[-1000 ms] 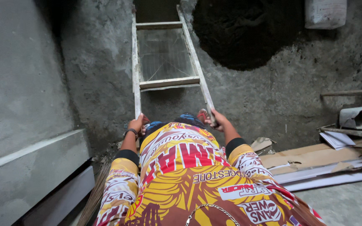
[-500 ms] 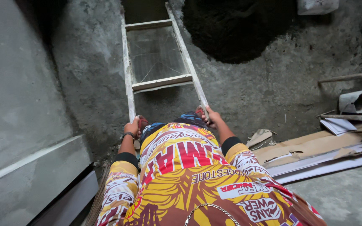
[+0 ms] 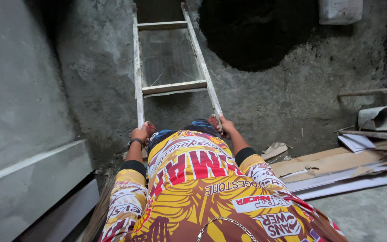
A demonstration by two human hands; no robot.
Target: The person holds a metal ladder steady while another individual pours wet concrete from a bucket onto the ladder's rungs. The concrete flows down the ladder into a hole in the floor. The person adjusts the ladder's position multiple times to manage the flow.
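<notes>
— Where are your hands?

— Both on the wooden ladder [image 3: 171,85]. My left hand [image 3: 138,134] is wrapped around the left rail low down, dark band at the wrist. My right hand [image 3: 224,127] is clenched on the right rail at about the same height.

— And the ladder itself?

— Leaning against the rough grey wall [image 3: 292,98], directly ahead of me, rails running up out of frame. One pale rung crosses just above my hands, another near the top edge. (My yellow and red printed shirt [image 3: 202,188] fills the lower frame, so the ladder's foot is hidden.)

— What's around you?

— Flattened cardboard sheets [image 3: 337,163] on the floor at right, near the wall. A curled pale roll [image 3: 378,118] beyond them. A smooth grey slab [image 3: 19,170] along the left. A large dark patch [image 3: 256,31] on the wall, just right of the ladder.
</notes>
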